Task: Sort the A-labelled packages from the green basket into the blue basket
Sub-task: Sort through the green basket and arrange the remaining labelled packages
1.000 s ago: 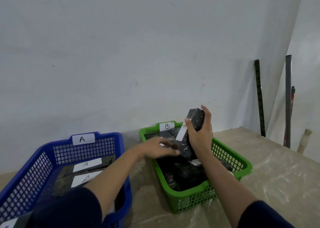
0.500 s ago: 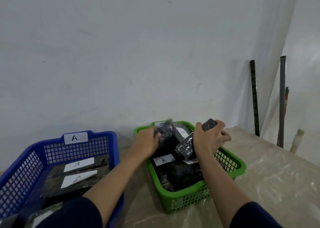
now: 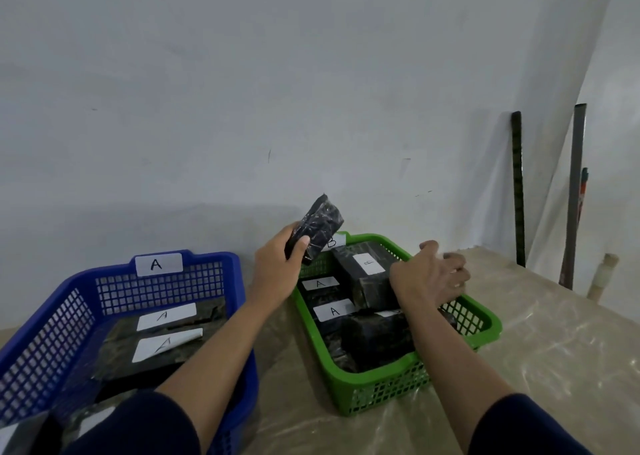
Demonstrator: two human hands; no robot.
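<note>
The green basket (image 3: pixel 381 390), tagged B, stands right of centre and holds several black wrapped packages. Two of them show white A labels (image 3: pixel 320 284) (image 3: pixel 334 311); another labelled package (image 3: pixel 369 264) lies tilted beside them. My left hand (image 3: pixel 277 271) grips a black package (image 3: pixel 318 227) raised above the basket's far left corner, its label not visible. My right hand (image 3: pixel 429 276) is low over the basket's right side, fingers curled round a dark package that it mostly hides. The blue basket (image 3: pixel 156 288), tagged A, sits at the left with A-labelled packages (image 3: pixel 166 316) inside.
The table (image 3: pixel 540 343) is covered in a shiny plastic sheet. A grey wall runs close behind both baskets. Dark poles (image 3: pixel 517 191) (image 3: pixel 575 198) lean in the right corner beyond the table's edge.
My left hand took a black package and lifted it above the green basket. My right hand came down from a raised position to the basket's right side with its package.
</note>
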